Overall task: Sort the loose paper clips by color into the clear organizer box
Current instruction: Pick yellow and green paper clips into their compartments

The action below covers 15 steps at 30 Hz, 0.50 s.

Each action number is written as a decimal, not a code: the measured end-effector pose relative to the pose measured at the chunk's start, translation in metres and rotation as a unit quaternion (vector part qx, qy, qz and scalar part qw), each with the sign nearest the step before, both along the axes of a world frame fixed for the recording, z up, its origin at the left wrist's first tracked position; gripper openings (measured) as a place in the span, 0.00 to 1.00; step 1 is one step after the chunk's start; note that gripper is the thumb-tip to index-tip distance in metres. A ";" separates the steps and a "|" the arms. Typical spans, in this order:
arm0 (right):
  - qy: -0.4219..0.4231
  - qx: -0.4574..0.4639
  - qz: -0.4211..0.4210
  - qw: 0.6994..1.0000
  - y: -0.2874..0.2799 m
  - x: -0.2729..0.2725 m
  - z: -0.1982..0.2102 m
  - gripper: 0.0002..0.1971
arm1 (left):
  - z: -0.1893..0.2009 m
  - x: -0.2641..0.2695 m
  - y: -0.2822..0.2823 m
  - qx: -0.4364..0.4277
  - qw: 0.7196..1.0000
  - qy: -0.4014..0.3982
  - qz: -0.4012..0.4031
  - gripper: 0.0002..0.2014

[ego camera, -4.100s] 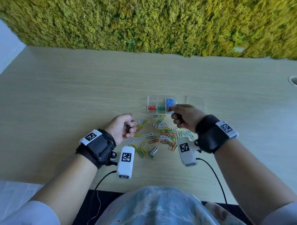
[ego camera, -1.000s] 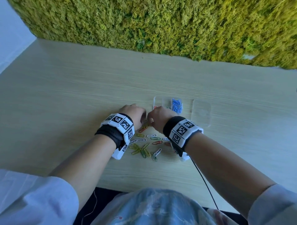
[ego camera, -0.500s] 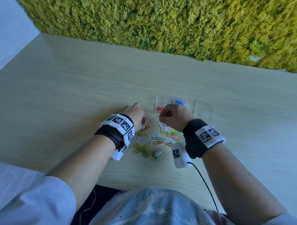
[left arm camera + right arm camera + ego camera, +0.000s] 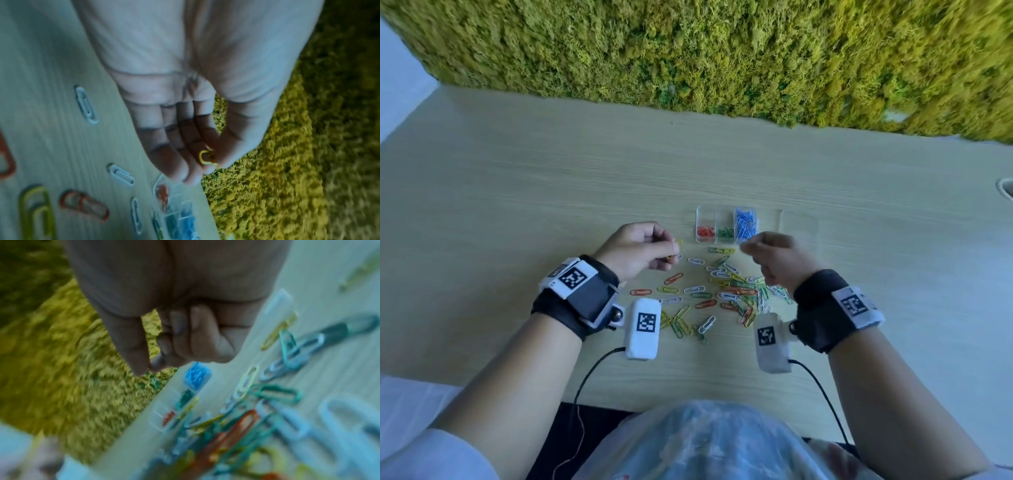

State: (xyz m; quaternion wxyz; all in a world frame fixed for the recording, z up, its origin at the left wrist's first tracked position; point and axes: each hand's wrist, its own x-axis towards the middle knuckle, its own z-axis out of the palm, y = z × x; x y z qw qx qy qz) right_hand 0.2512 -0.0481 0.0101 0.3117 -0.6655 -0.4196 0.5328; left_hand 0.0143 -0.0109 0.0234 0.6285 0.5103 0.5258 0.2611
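Note:
The clear organizer box (image 4: 704, 218) lies on the table with red, green and blue clips in separate compartments; the rightmost compartment looks empty. Loose paper clips (image 4: 729, 291) of mixed colours are scattered just in front of it. My left hand (image 4: 673, 248) hovers left of the box and pinches a yellow clip (image 4: 205, 158) between thumb and fingers (image 4: 180, 162). My right hand (image 4: 748, 245) hangs in front of the blue compartment with its fingers curled and thumb tip against fingertip (image 4: 150, 368). That view is blurred, and I see no clip in it.
The clear lid (image 4: 799, 228) lies flat to the right of the box. A moss wall (image 4: 722, 51) runs along the far edge of the wooden table (image 4: 551, 188). Cables from both wrist cameras trail over the near edge.
My left hand has lifted off the pile with a yellow clip. My right hand has moved right, from over the box's left compartments to in front of the blue one.

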 end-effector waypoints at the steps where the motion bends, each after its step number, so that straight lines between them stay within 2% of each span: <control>1: -0.132 0.011 0.065 0.989 0.000 -0.002 -0.001 0.07 | 0.000 0.000 -0.002 -0.021 0.998 -0.057 0.016 0.08; 2: -0.233 0.020 0.111 0.966 0.000 -0.005 -0.003 0.06 | 0.000 0.000 -0.003 -0.032 0.995 -0.092 0.028 0.09; 3: -0.300 0.024 0.138 0.944 0.001 -0.008 -0.005 0.07 | -0.001 -0.001 -0.005 -0.041 0.992 -0.118 0.036 0.09; 7: -0.421 0.013 0.193 0.886 0.000 -0.020 -0.005 0.11 | -0.006 -0.008 -0.009 -0.090 0.979 -0.170 0.062 0.14; 9: -0.451 0.006 0.212 0.867 -0.001 -0.024 -0.005 0.12 | -0.007 -0.013 -0.012 -0.112 0.975 -0.175 0.081 0.15; 12: -0.446 -0.001 0.218 0.868 -0.001 -0.026 -0.004 0.11 | -0.009 -0.021 -0.016 -0.148 0.972 -0.153 0.095 0.15; 15: -0.430 -0.008 0.223 0.875 0.000 -0.024 -0.005 0.10 | -0.013 -0.027 -0.018 -0.122 0.989 -0.044 0.068 0.13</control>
